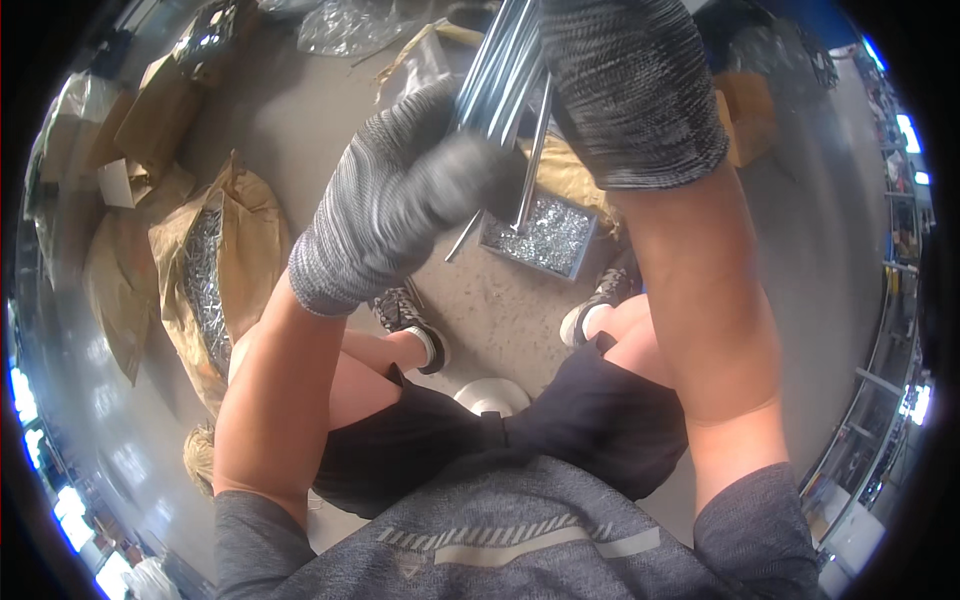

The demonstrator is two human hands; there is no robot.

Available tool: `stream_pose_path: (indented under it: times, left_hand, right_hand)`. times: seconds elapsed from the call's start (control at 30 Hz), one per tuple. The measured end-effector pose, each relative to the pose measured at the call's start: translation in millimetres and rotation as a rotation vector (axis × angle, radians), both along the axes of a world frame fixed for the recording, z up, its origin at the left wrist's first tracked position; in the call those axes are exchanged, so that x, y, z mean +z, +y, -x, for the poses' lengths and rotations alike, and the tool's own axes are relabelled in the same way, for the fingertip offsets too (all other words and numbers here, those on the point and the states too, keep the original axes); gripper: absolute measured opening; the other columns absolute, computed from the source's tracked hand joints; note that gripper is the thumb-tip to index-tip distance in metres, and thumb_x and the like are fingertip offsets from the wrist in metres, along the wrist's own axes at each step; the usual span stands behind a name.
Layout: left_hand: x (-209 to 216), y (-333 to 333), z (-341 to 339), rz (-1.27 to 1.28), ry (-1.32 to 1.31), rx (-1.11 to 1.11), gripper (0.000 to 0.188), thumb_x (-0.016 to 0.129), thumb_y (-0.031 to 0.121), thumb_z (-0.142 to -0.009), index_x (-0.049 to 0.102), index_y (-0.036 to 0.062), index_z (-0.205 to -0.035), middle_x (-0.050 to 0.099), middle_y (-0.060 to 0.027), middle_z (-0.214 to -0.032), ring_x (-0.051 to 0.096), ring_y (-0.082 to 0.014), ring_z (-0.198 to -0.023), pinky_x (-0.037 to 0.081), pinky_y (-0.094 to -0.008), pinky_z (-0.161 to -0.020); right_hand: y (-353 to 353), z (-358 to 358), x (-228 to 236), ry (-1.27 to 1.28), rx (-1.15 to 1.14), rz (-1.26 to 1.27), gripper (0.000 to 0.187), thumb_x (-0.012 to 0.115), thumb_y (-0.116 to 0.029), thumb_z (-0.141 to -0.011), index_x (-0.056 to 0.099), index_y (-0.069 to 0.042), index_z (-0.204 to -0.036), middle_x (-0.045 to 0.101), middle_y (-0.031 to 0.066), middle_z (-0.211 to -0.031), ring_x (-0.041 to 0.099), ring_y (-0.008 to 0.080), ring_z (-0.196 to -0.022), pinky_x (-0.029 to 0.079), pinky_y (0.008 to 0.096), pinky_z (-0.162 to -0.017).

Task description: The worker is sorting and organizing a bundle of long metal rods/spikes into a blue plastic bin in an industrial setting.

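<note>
My left hand (400, 185), in a grey knitted glove, is closed around a bundle of long, thin, shiny metal rods (500, 80). Its thumb side is smeared by motion. Lower ends of a couple of rods stick out below that hand, one thin and one thicker. My right hand (635, 90), gloved alike, is raised against the right side of the bundle near the upper edge. Its fingers are hidden behind the back of the glove and the picture's edge. Under the rods, a grey box (545, 235) full of small metal pieces sits on the floor.
An open brown paper sack (215, 270) of metal fasteners lies to my left, with cardboard boxes (150, 125) beyond. Tan wrapping (565, 175) lies behind the grey box, and a carton (745, 115) stands far right. Clear plastic (350, 25) is at the top. My shoes (410, 325) flank the box.
</note>
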State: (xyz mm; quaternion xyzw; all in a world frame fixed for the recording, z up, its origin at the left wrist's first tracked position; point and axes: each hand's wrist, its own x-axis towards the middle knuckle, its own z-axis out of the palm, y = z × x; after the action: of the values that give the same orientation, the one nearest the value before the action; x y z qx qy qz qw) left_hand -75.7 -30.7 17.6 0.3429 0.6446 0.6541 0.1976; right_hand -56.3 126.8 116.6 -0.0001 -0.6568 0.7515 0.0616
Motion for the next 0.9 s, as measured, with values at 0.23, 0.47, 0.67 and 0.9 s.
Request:
stream_pose_path:
  times: [0.23, 0.47, 0.67, 0.9]
  left_hand:
    - [21.1, -55.6, 0.0, -0.03, -0.59, -0.011, 0.036, 0.073, 0.03, -0.09, 0.056, 0.0028, -0.104, 0.043, -0.0001, -0.059, 0.045, -0.0114, -0.04, 0.041, -0.0254, -0.033]
    - [30.7, -102.0, 33.1, -0.365, -0.679, 0.394, 0.029, 0.05, 0.029, -0.105, 0.059, 0.0026, -0.113, 0.037, 0.0068, -0.061, 0.033, -0.0027, -0.041, 0.026, -0.0208, -0.029]
    - [0.6, -146.6, 57.7, -0.645, -0.585, 0.373, 0.035, 0.04, 0.02, -0.108, 0.052, -0.0106, -0.117, 0.036, 0.0005, -0.07, 0.031, -0.0054, -0.048, 0.028, -0.0208, -0.031]
    - [2.5, -160.0, 61.0, -0.563, -0.627, 0.585, 0.036, 0.033, 0.018, -0.108, 0.048, -0.0129, -0.116, 0.037, -0.0021, -0.071, 0.029, -0.0053, -0.042, 0.027, -0.0197, -0.029]
  right_hand:
    - [-37.3, 34.4, -27.4, -0.019, 0.632, -0.07, 0.067, 0.061, -0.041, -0.099, 0.039, -0.002, -0.149, 0.066, 0.0127, -0.107, 0.065, 0.0167, -0.097, 0.055, 0.0302, -0.088]
    - [-80.3, 70.5, -210.1, -0.307, 0.428, -0.027, 0.032, 0.066, -0.036, -0.096, 0.067, -0.004, -0.091, 0.069, 0.0062, -0.081, 0.068, 0.0161, -0.07, 0.056, 0.0322, -0.063]
    - [-128.9, 9.6, -470.7, -0.747, 0.503, -0.996, 0.034, 0.066, -0.035, -0.086, 0.075, -0.005, -0.099, 0.072, 0.0228, -0.1, 0.07, 0.0364, -0.1, 0.054, 0.0445, -0.088]
    - [-180.3, 6.3, -526.2, -0.929, 0.514, -1.166, 0.028, 0.064, -0.029, -0.088, 0.076, -0.006, -0.098, 0.071, 0.0225, -0.104, 0.069, 0.0363, -0.103, 0.055, 0.0435, -0.089]
